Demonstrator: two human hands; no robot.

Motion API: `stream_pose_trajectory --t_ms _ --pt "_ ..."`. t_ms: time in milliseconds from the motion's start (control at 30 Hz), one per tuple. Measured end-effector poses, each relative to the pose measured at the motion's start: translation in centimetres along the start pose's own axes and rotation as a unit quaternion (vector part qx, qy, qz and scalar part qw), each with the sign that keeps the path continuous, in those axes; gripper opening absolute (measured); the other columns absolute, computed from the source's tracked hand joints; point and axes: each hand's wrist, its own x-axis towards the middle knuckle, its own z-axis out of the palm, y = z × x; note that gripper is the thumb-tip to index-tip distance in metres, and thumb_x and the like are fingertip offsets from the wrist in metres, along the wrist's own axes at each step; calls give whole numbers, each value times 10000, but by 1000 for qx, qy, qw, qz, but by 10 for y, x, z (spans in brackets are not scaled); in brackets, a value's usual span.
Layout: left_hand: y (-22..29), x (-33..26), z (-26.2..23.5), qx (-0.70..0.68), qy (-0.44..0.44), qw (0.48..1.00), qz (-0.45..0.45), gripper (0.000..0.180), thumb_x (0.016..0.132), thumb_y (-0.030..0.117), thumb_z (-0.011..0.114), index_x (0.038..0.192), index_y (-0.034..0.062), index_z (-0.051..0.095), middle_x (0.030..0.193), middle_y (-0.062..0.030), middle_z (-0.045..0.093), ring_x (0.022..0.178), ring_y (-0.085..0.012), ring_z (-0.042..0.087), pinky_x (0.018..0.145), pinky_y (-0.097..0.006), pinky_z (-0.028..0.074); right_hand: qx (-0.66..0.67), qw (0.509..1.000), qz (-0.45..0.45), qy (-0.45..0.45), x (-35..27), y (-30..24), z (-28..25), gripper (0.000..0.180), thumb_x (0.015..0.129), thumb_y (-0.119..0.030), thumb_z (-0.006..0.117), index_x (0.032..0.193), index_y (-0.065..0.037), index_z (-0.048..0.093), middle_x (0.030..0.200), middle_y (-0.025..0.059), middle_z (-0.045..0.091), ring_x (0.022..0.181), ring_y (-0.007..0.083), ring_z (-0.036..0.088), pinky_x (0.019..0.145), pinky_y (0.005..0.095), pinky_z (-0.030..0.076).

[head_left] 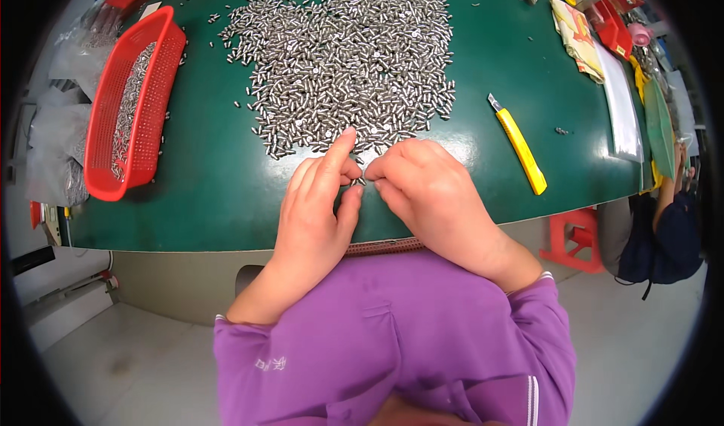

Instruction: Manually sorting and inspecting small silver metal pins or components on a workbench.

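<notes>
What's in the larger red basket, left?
The larger red basket holds many small silvery metal parts along its length. Whatever lies beneath them is covered; depth can't be judged.

Looks like a workshop or small factory, to judge by a broad heap of small metal parts (354,72) spread over a green-topped worktable (490,56), with a yellow utility knife (522,148) lying near. Bears further signs of bench work in a red perforated basket (158,94) of metal pieces, clear plastic bags (62,128) and a red plastic bin (612,30). Includes a red plastic stool (577,237) on grey floor (136,358) and a second person (673,241) in dark clothing at right.
</notes>
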Motion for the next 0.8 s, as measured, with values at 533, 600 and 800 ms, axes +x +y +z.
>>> stream_pose_trajectory --t_ms 533,600,800 --pt "-2 2 2 5 7 1000 17 702 791 -87 673 1454 25 471 935 -59 621 853 -252 592 826 -392 470 28 999 -7 -22 -3 0 -2 156 811 9 677 947 -43 620 899 112 601 879 334 593 781 436 485" --pt "0 0 -1 12 -8 1000 23 715 791 -98 667 1464 19 458 937 -60 619 850 -251 595 834 -389 475 31 999 2 -14 -1 -2 -1 164 809 -1 699 949 -56 636 900 97 632 867 323 617 780 428 499" --pt "1 0 -1 -16 11 1000 21 812 781 -165 618 1531 35 382 984 -86 612 858 -236 599 818 -372 501 33 999 30 -10 3 -6 1 185 809 1 713 971 -63 651 919 78 678 865 305 649 776 413 523"
